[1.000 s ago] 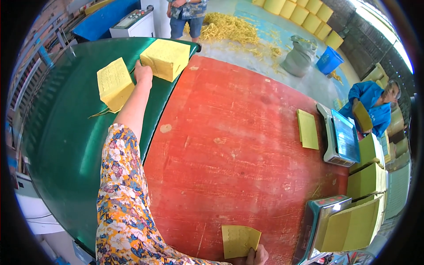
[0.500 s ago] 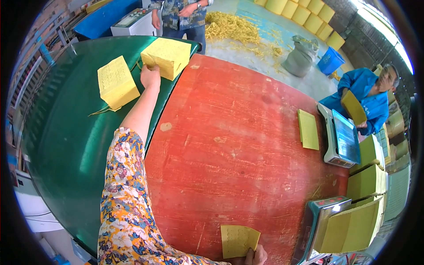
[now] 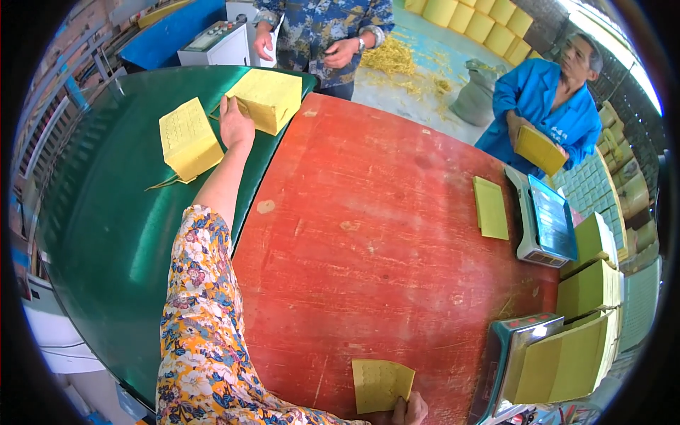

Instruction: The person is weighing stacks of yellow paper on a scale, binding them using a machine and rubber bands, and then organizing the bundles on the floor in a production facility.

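My left arm reaches out over the green table. My left hand (image 3: pixel 236 126) rests against the near side of a yellow paper block (image 3: pixel 268 98), its fingers stretched out along the side. A second yellow paper block (image 3: pixel 188 138) with a rough stamped top lies just left of it, a loose strap trailing from its near end. At the bottom edge my right hand (image 3: pixel 409 409) pinches the corner of a thin yellow paper stack (image 3: pixel 381 384) lying on the red tabletop; part of that hand is cut off by the frame.
A thin yellow stack (image 3: pixel 490 207) lies near a scale with a blue pan (image 3: pixel 554 218). A second scale (image 3: pixel 494 368) and upright yellow stacks (image 3: pixel 586 294) line the right. Across the table a blue-coated person (image 3: pixel 542 106) holds a yellow block; another in camouflage (image 3: pixel 322 35) stands at the far edge.
My left hand's fingers have straightened along the block's side. The blue-coated person has straightened up and moved left with their block. The person in camouflage has come closer. My right hand stays put.
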Demonstrator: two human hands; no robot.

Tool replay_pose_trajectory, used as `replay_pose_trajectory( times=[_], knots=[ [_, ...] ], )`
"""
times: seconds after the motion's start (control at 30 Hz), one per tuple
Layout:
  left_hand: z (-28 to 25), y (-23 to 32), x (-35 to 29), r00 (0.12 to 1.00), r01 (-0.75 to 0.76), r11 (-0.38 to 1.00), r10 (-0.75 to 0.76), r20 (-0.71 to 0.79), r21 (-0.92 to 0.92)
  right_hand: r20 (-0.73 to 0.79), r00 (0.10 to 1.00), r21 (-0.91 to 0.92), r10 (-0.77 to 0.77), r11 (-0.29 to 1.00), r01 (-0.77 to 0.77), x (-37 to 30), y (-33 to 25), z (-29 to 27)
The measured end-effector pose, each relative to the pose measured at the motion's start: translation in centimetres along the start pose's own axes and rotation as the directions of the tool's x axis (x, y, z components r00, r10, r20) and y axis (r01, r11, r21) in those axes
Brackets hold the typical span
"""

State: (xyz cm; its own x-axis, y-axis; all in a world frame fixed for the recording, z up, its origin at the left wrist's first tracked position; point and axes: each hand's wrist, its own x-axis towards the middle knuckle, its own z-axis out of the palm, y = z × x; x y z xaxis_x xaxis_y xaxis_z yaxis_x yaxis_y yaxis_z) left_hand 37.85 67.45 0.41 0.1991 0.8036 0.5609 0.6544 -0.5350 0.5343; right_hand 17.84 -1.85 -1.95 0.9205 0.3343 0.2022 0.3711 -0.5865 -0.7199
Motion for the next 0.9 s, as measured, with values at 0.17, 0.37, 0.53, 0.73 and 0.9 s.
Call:
replay_pose_trajectory(
  times=[0.17,0.37,0.53,0.73,0.9],
  knots=[
    [-0.8,-1.4,0.5,0.996,-0.085,0.991,0.084,0.017,0.103,0.029,0.978,-0.139,-0.205,0.969,0.207,1.2,-0.9,-0.3],
    [-1.2,-1.2,1.6,0.987,-0.143,0.941,0.111,0.119,0.308,0.008,0.993,-0.015,-0.120,0.993,0.120,1.1,-1.1,-0.1],
    [-0.7,-0.2,2.1,0.944,-0.122,0.963,0.038,0.327,0.241,-0.004,0.989,-0.069,-0.148,0.987,0.147,1.3,-0.4,-0.3],
    [-1.6,-0.3,2.0,0.985,-0.010,0.979,-0.026,0.172,0.205,0.020,0.991,0.054,-0.129,0.990,0.128,1.4,-0.5,0.0],
    [-5.8,1.9,-9.0,0.965,-0.262,0.947,0.257,-0.049,-0.187,0.014,0.986,0.111,-0.167,0.980,0.164,0.5,1.0,-0.1]
  ],
)
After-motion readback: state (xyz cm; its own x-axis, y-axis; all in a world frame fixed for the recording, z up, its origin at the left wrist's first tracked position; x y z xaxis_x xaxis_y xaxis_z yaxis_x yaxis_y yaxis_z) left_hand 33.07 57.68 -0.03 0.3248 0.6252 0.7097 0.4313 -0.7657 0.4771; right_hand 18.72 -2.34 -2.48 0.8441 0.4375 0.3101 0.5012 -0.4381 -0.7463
